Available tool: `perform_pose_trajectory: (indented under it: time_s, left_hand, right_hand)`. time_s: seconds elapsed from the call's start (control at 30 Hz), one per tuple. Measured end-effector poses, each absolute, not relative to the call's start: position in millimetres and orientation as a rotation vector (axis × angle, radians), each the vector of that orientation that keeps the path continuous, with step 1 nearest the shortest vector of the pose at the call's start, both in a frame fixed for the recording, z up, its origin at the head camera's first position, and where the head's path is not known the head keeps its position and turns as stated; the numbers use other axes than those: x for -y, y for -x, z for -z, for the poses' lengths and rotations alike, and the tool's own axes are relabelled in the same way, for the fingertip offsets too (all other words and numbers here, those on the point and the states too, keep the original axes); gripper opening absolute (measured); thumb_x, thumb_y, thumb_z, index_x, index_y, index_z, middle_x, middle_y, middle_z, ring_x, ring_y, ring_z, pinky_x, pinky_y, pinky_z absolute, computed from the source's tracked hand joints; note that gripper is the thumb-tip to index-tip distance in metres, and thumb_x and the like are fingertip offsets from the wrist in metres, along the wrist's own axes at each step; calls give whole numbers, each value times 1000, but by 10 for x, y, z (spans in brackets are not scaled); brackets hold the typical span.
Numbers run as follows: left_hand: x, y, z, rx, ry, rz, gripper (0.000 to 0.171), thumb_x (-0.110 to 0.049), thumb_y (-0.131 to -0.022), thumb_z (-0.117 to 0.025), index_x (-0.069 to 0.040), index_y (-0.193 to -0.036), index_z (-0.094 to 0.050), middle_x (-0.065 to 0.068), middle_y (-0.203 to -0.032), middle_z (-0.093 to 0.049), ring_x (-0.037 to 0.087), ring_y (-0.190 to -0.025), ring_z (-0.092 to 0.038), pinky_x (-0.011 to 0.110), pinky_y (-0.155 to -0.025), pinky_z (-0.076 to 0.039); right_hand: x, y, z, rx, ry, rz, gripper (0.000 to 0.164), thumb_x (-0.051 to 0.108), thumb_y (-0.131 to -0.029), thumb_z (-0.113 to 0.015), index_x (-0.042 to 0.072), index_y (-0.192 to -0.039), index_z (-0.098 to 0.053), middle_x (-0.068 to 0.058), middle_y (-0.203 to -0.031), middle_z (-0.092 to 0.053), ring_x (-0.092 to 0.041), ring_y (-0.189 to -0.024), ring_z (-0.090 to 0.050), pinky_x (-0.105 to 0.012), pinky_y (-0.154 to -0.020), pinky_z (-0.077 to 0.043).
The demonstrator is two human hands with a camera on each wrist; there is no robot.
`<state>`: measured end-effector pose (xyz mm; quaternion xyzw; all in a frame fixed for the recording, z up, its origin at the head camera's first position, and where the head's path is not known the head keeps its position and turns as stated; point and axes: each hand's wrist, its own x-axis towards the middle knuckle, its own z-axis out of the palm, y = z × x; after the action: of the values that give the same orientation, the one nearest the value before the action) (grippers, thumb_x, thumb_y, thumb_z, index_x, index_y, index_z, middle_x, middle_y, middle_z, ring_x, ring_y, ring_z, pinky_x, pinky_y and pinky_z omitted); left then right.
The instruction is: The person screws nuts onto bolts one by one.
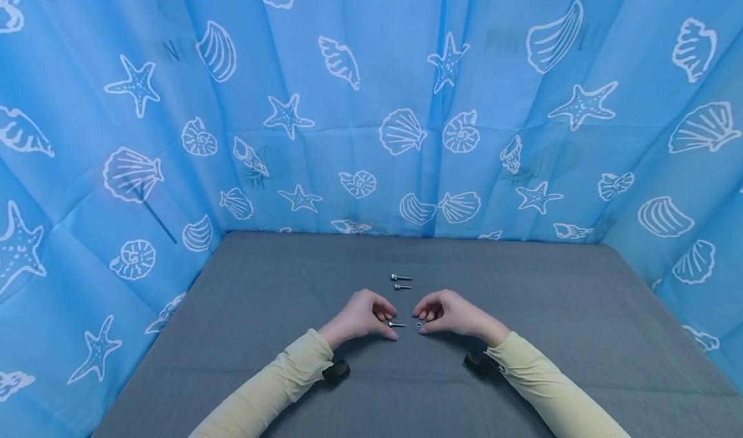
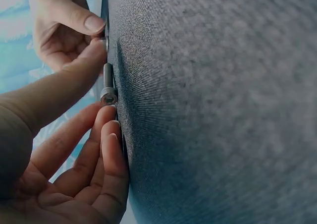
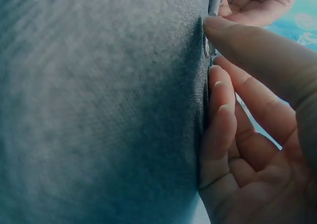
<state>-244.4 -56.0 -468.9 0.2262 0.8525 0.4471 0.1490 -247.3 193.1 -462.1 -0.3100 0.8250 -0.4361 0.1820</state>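
Observation:
A socket-head bolt (image 1: 397,324) lies flat on the grey cloth, its head toward my left hand (image 1: 364,317). The left thumb and fingertips are spread around the bolt (image 2: 108,78); its knurled head (image 2: 109,96) is close to the index fingertip, and no firm pinch shows. Just right of the bolt's tip is a small ring-shaped metal piece (image 1: 418,326), a nut or a washer. My right hand (image 1: 455,314) has its thumb and fingers on either side of that piece (image 3: 207,48), with a gap between them. Whether either fingertip touches it is hard to tell.
Farther back lie two more socket-head bolts, a longer one (image 1: 401,277) and a shorter one (image 1: 402,287). Grey cloth covers the table (image 1: 278,264). A blue shell-print curtain (image 1: 360,148) hangs around its back and sides. Black wrist devices (image 1: 336,372) sit below both sleeves.

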Motion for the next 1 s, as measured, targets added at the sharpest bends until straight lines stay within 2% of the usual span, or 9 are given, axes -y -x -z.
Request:
perform_pose_trajectory:
  time_s: [0.27,0.63,1.0]
  left_hand:
    - [535,2430,4641,-2497,-636,-1247,23,-8,-70,-86,-10,-90,-76,-6,-79,-67,8,-67,-59,22,-59,-51]
    - [505,2430,4643,-2545,-642,-1192,14,-6,-71,-84,-13,-78,-75,-8,-69,-63,7,-63,-57,22,-55,-48]
    - [506,2436,4662,-2575,-703,-1159,9,-7,-78,-79,-13,-77,-73,-8,-67,-61,6,-61,-54,21,-55,-46]
  right_hand:
    - [-1902,2483,4635,-2369,885,1182,19,11,-81,-77,6,-98,-69,-2,-86,-64,-13,-74,-56,-23,-64,-50]
    - [-1893,2477,4613,-2388,866,1151,11,11,-82,-76,8,-90,-69,2,-79,-63,-11,-70,-56,-23,-61,-50]
    - [-1888,2471,4607,-2393,857,1163,6,11,-83,-75,8,-87,-70,1,-75,-63,-11,-68,-56,-21,-59,-49]
